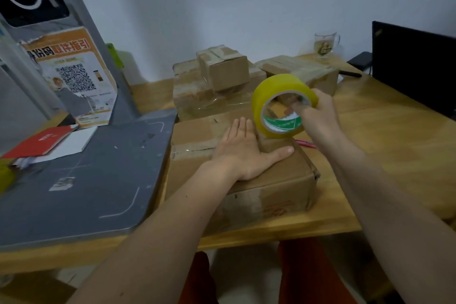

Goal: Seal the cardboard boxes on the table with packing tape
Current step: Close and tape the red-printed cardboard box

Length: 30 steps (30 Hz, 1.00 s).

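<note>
Taping is under way on the near cardboard box (259, 177), which sits at the table's (385, 155) near edge, in front of the person. The left hand (244, 153) lies flat on the lid, fingers straight and together, thumb splayed right, pressing down. The right hand (318, 116) grips the yellow tape roll (278, 103), fingers hooked through its core, the roll held on edge just above the box's far right part. Looks like a strip being run across the top; whether tape is already stuck down can't be told. Next comes pulling the roll along the seam while the flat hand steadies. More boxes (212, 81) wait farther back.
</note>
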Motion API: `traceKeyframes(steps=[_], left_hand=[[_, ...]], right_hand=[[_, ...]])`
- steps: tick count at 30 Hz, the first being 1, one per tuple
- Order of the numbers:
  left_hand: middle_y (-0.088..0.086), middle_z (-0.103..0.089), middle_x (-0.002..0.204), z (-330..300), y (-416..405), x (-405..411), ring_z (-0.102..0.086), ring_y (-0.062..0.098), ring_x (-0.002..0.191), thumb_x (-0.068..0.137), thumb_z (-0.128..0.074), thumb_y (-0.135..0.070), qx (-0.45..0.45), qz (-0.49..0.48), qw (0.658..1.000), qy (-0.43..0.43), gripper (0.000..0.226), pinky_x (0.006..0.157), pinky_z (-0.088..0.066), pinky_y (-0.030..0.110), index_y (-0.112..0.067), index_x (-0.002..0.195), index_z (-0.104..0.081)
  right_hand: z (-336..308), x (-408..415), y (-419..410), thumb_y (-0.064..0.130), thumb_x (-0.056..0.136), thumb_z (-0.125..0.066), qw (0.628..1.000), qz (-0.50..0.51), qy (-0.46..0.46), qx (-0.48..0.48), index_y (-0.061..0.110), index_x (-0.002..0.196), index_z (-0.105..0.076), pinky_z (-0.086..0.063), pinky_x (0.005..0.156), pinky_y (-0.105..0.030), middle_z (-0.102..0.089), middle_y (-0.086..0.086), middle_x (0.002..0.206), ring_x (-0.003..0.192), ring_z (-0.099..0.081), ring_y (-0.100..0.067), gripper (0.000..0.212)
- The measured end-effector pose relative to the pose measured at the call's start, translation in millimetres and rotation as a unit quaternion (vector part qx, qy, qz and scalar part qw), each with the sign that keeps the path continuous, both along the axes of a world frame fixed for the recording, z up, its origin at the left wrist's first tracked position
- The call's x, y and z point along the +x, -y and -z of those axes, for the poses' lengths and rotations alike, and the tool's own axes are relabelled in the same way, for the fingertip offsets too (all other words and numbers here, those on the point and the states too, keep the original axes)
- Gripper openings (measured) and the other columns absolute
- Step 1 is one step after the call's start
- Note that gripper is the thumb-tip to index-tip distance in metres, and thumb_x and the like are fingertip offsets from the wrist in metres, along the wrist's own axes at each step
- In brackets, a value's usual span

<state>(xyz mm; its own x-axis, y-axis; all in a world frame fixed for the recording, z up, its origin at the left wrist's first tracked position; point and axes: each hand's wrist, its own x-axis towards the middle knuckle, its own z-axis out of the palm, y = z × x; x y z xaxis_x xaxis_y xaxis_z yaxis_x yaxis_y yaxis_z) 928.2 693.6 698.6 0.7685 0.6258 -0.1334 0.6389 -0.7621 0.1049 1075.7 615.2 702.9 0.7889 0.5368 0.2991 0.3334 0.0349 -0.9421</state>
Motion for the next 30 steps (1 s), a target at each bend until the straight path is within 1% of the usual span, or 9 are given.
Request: traceKeyframes(steps=[2,5,8,11,16,18,23,27,30], left_hand=[[0.005,0.014,0.166,-0.1,-0.1,0.2,0.012,0.019,0.152,0.07,-0.018,-0.096,-0.005,-0.003,1.0,-0.002,0.125,0.124,0.002,0.038,-0.01,0.157,0.009],[0.004,0.016,0.165,-0.3,-0.4,-1.6,0.014,0.018,0.152,0.069,-0.016,-0.096,-0.014,-0.003,1.0,-0.011,0.126,0.124,0.004,0.038,-0.009,0.156,0.011],[0.005,0.017,0.165,-1.5,-0.3,-2.2,0.014,0.019,0.152,0.068,-0.014,-0.096,-0.014,-0.003,1.0,-0.016,0.126,0.124,0.004,0.038,-0.009,0.156,0.011],[0.005,0.016,0.165,-2.3,0.5,-1.2,0.014,0.019,0.152,0.066,-0.011,-0.096,-0.01,-0.006,1.0,-0.021,0.126,0.124,0.004,0.038,-0.012,0.157,0.009],[0.008,0.018,0.165,-3.8,2.5,3.4,0.018,0.03,0.151,0.069,-0.013,-0.097,-0.027,0.001,0.999,-0.028,0.094,0.12,0.008,0.047,-0.055,0.15,0.006],[0.008,0.016,0.165,-4.9,6.9,11.0,0.019,0.037,0.15,0.068,-0.015,-0.098,-0.028,0.02,0.999,-0.026,0.088,0.117,0.011,0.055,-0.063,0.146,0.003],[0.0,0.009,0.167,-6.1,15.1,23.4,0.013,0.025,0.152,0.066,-0.022,-0.099,-0.026,0.063,0.998,-0.007,0.097,0.117,0.011,0.059,-0.056,0.151,-0.003],[0.003,0.001,0.167,-17.9,15.2,29.6,0.004,0.031,0.153,0.07,-0.027,-0.096,-0.044,-0.03,0.998,0.02,0.103,0.115,0.006,0.067,-0.042,0.156,-0.01],[0.004,-0.002,0.167,-24.7,-12.6,5.0,-0.001,0.037,0.152,0.071,-0.03,-0.095,-0.004,-0.126,0.992,0.025,0.102,0.111,-0.001,0.072,-0.039,0.156,-0.019]], right_hand=[[-1.8,15.2,9.5,0.009,0.086,-0.059,1.0,0.028,0.01,-0.003,0.018,0.076,-0.061,-0.045,0.066,-0.032,-0.062,0.003,0.068,0.069,-0.06,-0.009,0.013],[1.5,44.9,30.8,0.007,0.085,-0.058,0.997,0.068,0.037,-0.027,0.013,0.079,-0.064,-0.049,0.072,-0.039,-0.065,-0.007,0.076,0.079,-0.063,-0.026,0.01],[14.5,58.7,43.2,0.009,0.091,-0.058,0.996,0.067,0.039,-0.04,0.018,0.08,-0.062,-0.048,0.068,-0.034,-0.064,0.0,0.073,0.073,-0.062,-0.019,0.015],[34.4,58.2,47.1,0.008,0.094,-0.055,0.997,0.056,0.002,-0.051,0.01,0.089,-0.063,-0.047,0.074,-0.037,-0.065,-0.006,0.077,0.079,-0.062,-0.024,0.009],[51.9,51.8,45.4,0.0,0.091,-0.055,0.996,0.035,-0.036,-0.071,0.001,0.092,-0.061,-0.047,0.077,-0.041,-0.063,-0.018,0.086,0.09,-0.06,-0.036,0.006],[55.4,46.9,41.6,-0.002,0.088,-0.056,0.994,0.023,-0.046,-0.096,0.005,0.086,-0.06,-0.045,0.074,-0.04,-0.062,-0.019,0.087,0.089,-0.058,-0.036,0.008],[56.6,46.1,38.7,0.0,0.083,-0.061,0.991,0.032,-0.057,-0.116,0.019,0.076,-0.058,-0.042,0.067,-0.033,-0.063,-0.008,0.083,0.086,-0.058,-0.029,0.02],[54.9,47.1,39.2,0.003,0.087,-0.059,0.991,0.025,-0.049,-0.122,0.022,0.077,-0.056,-0.044,0.072,-0.037,-0.061,-0.007,0.084,0.088,-0.057,-0.029,0.022],[58.9,48.2,40.9,0.007,0.091,-0.06,0.989,0.02,-0.055,-0.137,0.02,0.083,-0.058,-0.044,0.074,-0.037,-0.064,-0.011,0.092,0.091,-0.058,-0.03,0.015]])
